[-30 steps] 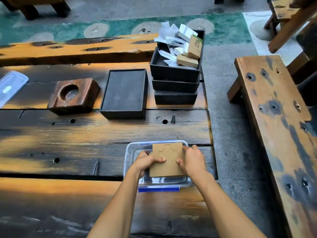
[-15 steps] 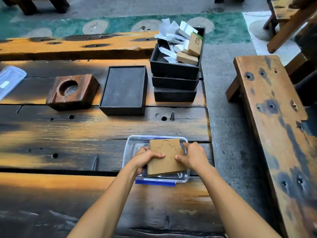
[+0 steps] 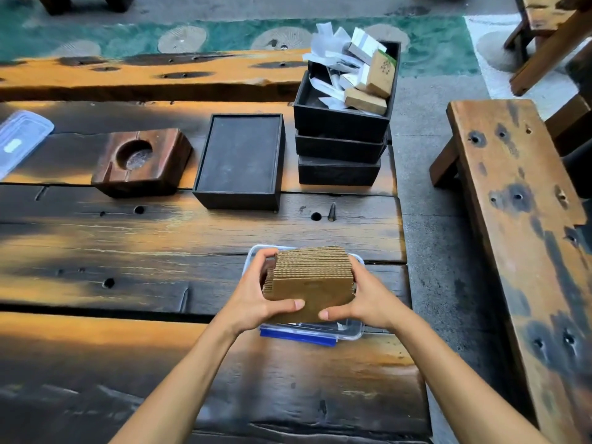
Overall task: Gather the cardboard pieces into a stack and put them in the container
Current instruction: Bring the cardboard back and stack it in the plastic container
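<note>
Near the front edge of the wooden table (image 3: 128,245), both hands grip a thick stack of cardboard pieces (image 3: 312,280) directly above a clear plastic container (image 3: 352,331); the left hand (image 3: 256,299) clasps the stack's left side with its thumb pressed against the near face, and the right hand (image 3: 365,302) clasps the right side in the same way, thumb tips nearly meeting at the lower middle; the stack is turned on edge, so its corrugated edges face upward and one flat brown face looks toward the camera; whether its lower edge touches the container's floor cannot be told, since the hands and the stack hide it; the container carries a blue clip (image 3: 298,337) along its near side; farther back on the table stands a shallow black tray (image 3: 240,158), and to its left a reddish wooden block (image 3: 142,161) with a round hollow; to the tray's right three black boxes (image 3: 341,145) are piled, the top one filled with white paper scraps and small brown packets (image 3: 355,75); a clear lid (image 3: 19,139) lies at the far left edge; a wooden bench (image 3: 519,219) stands apart on the right, across a strip of grey floor.
</note>
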The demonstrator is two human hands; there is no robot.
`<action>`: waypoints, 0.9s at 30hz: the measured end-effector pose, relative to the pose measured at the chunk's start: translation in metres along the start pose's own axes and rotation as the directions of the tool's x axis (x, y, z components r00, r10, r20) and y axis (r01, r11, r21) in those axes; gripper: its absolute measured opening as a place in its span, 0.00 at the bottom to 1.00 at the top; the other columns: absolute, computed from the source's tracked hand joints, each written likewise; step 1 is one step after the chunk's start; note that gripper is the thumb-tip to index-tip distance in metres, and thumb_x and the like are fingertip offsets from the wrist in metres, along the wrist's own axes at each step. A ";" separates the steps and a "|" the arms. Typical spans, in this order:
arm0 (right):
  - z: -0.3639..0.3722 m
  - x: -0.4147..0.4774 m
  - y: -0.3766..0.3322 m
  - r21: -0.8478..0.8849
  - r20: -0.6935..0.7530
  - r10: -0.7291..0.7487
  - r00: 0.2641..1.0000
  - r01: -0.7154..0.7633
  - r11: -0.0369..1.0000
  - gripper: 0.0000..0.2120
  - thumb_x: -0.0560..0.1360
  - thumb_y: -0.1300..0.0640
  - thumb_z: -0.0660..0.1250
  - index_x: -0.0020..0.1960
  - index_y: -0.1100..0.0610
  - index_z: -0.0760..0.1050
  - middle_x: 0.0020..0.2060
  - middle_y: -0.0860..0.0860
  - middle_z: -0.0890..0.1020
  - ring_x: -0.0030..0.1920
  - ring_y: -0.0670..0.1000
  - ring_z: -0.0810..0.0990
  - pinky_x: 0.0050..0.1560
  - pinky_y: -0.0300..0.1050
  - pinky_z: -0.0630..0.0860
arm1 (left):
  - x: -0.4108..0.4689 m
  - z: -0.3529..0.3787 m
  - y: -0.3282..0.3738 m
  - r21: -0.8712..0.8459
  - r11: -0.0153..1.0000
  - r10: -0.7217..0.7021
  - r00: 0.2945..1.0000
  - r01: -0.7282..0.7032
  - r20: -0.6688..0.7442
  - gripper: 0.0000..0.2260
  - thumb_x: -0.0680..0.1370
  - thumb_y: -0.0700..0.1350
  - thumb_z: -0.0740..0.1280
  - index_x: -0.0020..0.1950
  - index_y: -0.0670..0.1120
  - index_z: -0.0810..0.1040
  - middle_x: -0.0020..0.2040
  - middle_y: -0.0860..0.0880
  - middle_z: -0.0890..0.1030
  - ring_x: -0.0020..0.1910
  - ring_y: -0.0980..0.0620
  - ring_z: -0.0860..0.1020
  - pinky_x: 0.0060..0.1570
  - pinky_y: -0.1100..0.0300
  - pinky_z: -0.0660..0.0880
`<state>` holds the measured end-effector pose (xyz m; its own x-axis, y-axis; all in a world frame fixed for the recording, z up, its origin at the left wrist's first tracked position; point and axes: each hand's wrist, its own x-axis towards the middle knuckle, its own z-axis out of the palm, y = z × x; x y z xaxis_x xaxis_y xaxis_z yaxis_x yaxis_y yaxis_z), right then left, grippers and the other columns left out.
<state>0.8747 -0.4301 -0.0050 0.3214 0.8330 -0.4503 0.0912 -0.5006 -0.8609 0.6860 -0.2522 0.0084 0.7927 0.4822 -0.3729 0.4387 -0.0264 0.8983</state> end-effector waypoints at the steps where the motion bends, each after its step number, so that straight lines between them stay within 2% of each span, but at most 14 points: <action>1: 0.003 0.001 0.001 0.005 -0.025 -0.023 0.999 0.023 1.000 0.50 0.57 0.50 0.87 0.71 0.39 0.64 0.61 0.38 0.80 0.61 0.39 0.78 0.64 0.42 0.75 | 0.000 -0.002 0.000 0.024 0.999 0.025 1.000 -0.025 0.017 0.39 0.66 0.43 0.85 0.70 0.52 0.67 0.63 0.51 0.81 0.62 0.54 0.80 0.60 0.60 0.78; 3: 0.009 0.001 0.005 -0.024 -0.124 -0.041 0.991 0.038 0.999 0.48 0.55 0.50 0.87 0.66 0.35 0.64 0.58 0.38 0.80 0.59 0.39 0.79 0.61 0.39 0.75 | 0.003 -0.002 0.001 0.088 0.993 0.076 0.996 -0.081 0.052 0.39 0.66 0.44 0.84 0.70 0.54 0.66 0.63 0.55 0.80 0.63 0.55 0.79 0.61 0.60 0.77; 5: 0.021 0.002 0.013 -0.073 -0.259 -0.044 0.965 0.026 0.997 0.48 0.53 0.49 0.87 0.65 0.36 0.65 0.55 0.40 0.81 0.55 0.39 0.79 0.55 0.36 0.76 | 0.008 0.002 -0.004 0.163 0.975 0.141 0.987 -0.153 0.080 0.39 0.67 0.46 0.84 0.71 0.54 0.66 0.61 0.58 0.79 0.62 0.56 0.78 0.63 0.59 0.75; 7: 0.030 0.002 0.025 -0.121 -0.353 -0.069 0.933 0.028 0.992 0.44 0.57 0.52 0.85 0.64 0.36 0.64 0.55 0.42 0.80 0.54 0.40 0.80 0.54 0.36 0.77 | 0.013 0.009 -0.013 0.234 0.950 0.195 0.978 -0.209 0.080 0.39 0.68 0.50 0.84 0.72 0.52 0.66 0.62 0.56 0.78 0.62 0.54 0.78 0.64 0.54 0.75; 9: 0.036 0.005 0.032 -0.146 -0.336 -0.061 0.940 0.012 0.989 0.46 0.62 0.58 0.81 0.70 0.35 0.61 0.65 0.46 0.76 0.63 0.47 0.78 0.64 0.48 0.77 | 0.017 0.014 -0.028 0.281 0.938 0.196 0.979 -0.203 0.051 0.42 0.68 0.52 0.83 0.75 0.49 0.65 0.65 0.52 0.76 0.66 0.52 0.76 0.67 0.53 0.73; 10: 0.038 0.007 0.034 -0.177 -0.298 -0.049 0.953 -0.005 0.984 0.51 0.62 0.57 0.82 0.76 0.39 0.57 0.71 0.48 0.71 0.70 0.50 0.73 0.70 0.53 0.73 | 0.020 0.014 -0.036 0.310 0.934 0.175 0.984 -0.180 0.042 0.46 0.66 0.52 0.84 0.78 0.48 0.62 0.69 0.51 0.74 0.70 0.53 0.73 0.71 0.54 0.70; 12: 0.043 0.014 0.036 -0.249 -0.233 0.001 0.973 -0.060 0.967 0.64 0.58 0.50 0.85 0.82 0.51 0.48 0.79 0.52 0.58 0.79 0.52 0.59 0.78 0.52 0.59 | 0.025 0.014 -0.054 0.359 0.926 0.100 0.993 -0.117 0.067 0.57 0.63 0.50 0.85 0.82 0.47 0.54 0.76 0.49 0.66 0.76 0.54 0.65 0.77 0.55 0.63; 14: 0.049 0.017 0.037 -0.254 -0.224 0.049 0.973 -0.107 0.961 0.68 0.57 0.48 0.85 0.82 0.54 0.44 0.81 0.52 0.54 0.80 0.52 0.54 0.79 0.51 0.56 | 0.029 0.017 -0.069 0.393 0.915 0.064 0.994 -0.094 0.088 0.60 0.61 0.48 0.86 0.83 0.47 0.50 0.79 0.49 0.61 0.79 0.54 0.61 0.79 0.56 0.59; 16: 0.051 0.020 0.039 -0.233 -0.265 0.066 0.962 -0.131 0.964 0.66 0.58 0.46 0.84 0.83 0.53 0.45 0.80 0.52 0.57 0.79 0.52 0.58 0.79 0.50 0.59 | 0.033 0.020 -0.074 0.399 0.912 0.082 0.995 -0.095 0.051 0.56 0.62 0.49 0.84 0.82 0.48 0.55 0.77 0.50 0.63 0.77 0.54 0.64 0.77 0.54 0.63; 19: 0.055 0.022 0.038 -0.211 -0.288 0.090 0.953 -0.154 0.965 0.64 0.57 0.40 0.80 0.82 0.50 0.47 0.77 0.51 0.65 0.76 0.52 0.65 0.76 0.51 0.65 | 0.025 0.024 -0.073 0.360 0.928 0.121 0.992 -0.100 -0.038 0.44 0.65 0.49 0.82 0.76 0.49 0.64 0.68 0.52 0.69 0.68 0.58 0.72 0.69 0.56 0.72; 22: 0.063 0.023 0.039 -0.194 -0.229 0.075 0.971 -0.120 0.974 0.62 0.56 0.38 0.79 0.81 0.40 0.46 0.72 0.44 0.70 0.70 0.47 0.72 0.71 0.52 0.71 | 0.008 0.026 -0.081 0.329 0.943 0.111 0.979 -0.050 -0.170 0.40 0.65 0.44 0.81 0.73 0.45 0.67 0.66 0.51 0.70 0.67 0.55 0.71 0.70 0.59 0.70; 25: 0.065 0.025 0.040 -0.230 -0.155 0.041 0.987 -0.077 0.970 0.59 0.58 0.39 0.78 0.80 0.37 0.48 0.69 0.42 0.72 0.69 0.46 0.72 0.71 0.51 0.70 | 0.002 0.026 -0.094 0.361 0.933 0.087 0.968 0.005 -0.237 0.37 0.65 0.45 0.79 0.71 0.44 0.68 0.64 0.50 0.69 0.68 0.53 0.68 0.69 0.57 0.70; 27: 0.066 0.029 0.041 -0.273 -0.139 0.029 0.990 -0.067 0.960 0.59 0.57 0.39 0.78 0.80 0.37 0.48 0.69 0.42 0.71 0.69 0.46 0.69 0.72 0.50 0.69 | 0.006 0.026 -0.094 0.402 0.915 0.082 0.969 0.019 -0.233 0.35 0.66 0.45 0.77 0.70 0.46 0.68 0.63 0.54 0.67 0.67 0.52 0.67 0.67 0.58 0.71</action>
<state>0.8252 -0.4105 -0.0690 0.4519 0.7771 -0.4381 0.3236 -0.6004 -0.7313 0.6607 -0.2697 -0.0846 0.7057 0.6688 -0.2337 0.5869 -0.3671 0.7217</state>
